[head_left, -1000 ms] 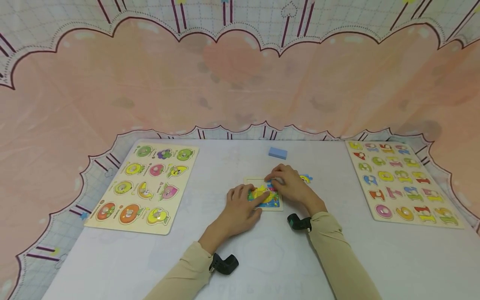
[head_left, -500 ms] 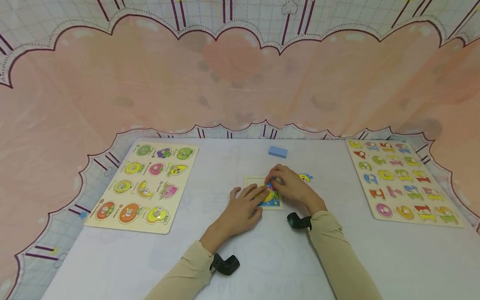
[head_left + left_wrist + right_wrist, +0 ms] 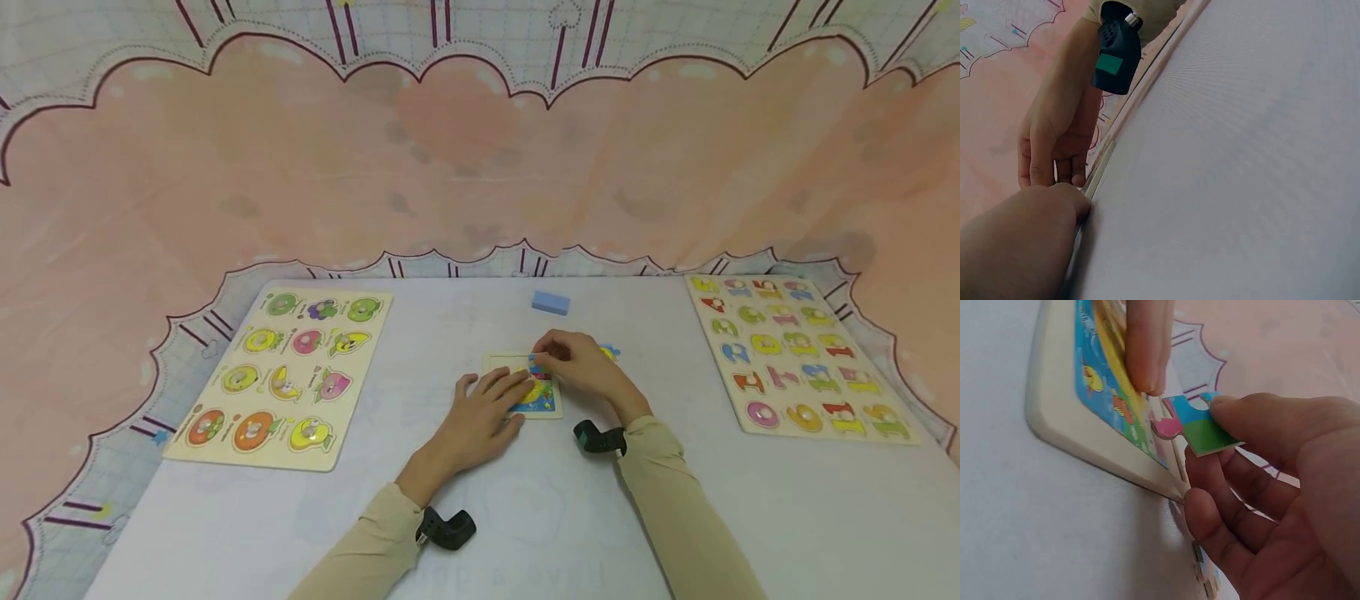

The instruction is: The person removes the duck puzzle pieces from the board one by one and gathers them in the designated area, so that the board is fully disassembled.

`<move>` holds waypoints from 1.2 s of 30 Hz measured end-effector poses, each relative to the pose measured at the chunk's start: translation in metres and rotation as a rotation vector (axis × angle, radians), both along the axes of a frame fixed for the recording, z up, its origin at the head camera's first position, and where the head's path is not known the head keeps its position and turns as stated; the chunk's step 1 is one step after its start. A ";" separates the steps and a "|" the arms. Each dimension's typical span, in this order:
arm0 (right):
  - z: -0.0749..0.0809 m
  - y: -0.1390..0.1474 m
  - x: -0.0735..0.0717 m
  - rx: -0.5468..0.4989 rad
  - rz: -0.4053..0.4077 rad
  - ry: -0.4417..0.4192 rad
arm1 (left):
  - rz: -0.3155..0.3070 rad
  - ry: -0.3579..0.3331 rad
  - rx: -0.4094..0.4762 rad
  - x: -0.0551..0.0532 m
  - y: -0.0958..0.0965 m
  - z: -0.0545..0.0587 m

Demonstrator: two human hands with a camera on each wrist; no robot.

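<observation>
In the right wrist view my right hand (image 3: 1260,481) pinches a jigsaw piece (image 3: 1210,428) coloured blue, green and pink between thumb and fingers. The piece is tilted at the upper right of a small jigsaw board (image 3: 1054,394), and I cannot tell if its edge touches the board. In the head view my left hand (image 3: 476,421) lies over the left side of that board, its extended fingers resting on the printed yellow and blue picture. Those fingers hide part of the picture. Beyond the right hand (image 3: 585,362), a loose jigsaw piece (image 3: 611,352) is partly covered.
A fruit puzzle board (image 3: 300,417) lies at the left of the white table (image 3: 525,517), and a number puzzle board (image 3: 787,398) at the right. Behind the hands sits a small blue block (image 3: 551,302). A printed curtain (image 3: 450,183) hangs behind the table.
My right hand has tipped the pinched jigsaw piece up from the board slightly. The left fingers have shifted right across the picture, covering more of its yellow part. The head view has turned a little.
</observation>
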State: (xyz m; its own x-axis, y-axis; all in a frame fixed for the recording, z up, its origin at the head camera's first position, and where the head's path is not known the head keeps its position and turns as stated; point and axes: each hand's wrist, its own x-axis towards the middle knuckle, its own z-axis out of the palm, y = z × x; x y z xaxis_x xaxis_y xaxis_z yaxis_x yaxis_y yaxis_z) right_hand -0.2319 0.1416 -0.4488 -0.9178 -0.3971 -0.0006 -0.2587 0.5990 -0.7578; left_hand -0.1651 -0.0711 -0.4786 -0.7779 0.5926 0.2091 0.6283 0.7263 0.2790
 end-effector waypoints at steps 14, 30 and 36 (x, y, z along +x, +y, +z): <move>0.002 0.027 -0.005 -0.025 -0.114 0.036 | 0.001 0.021 0.004 0.000 -0.001 0.000; 0.004 0.058 -0.007 -0.040 -0.179 0.055 | -0.008 0.015 0.011 0.001 -0.001 -0.001; 0.005 0.071 -0.006 -0.005 -0.237 0.045 | -0.008 0.007 0.007 0.001 -0.001 -0.001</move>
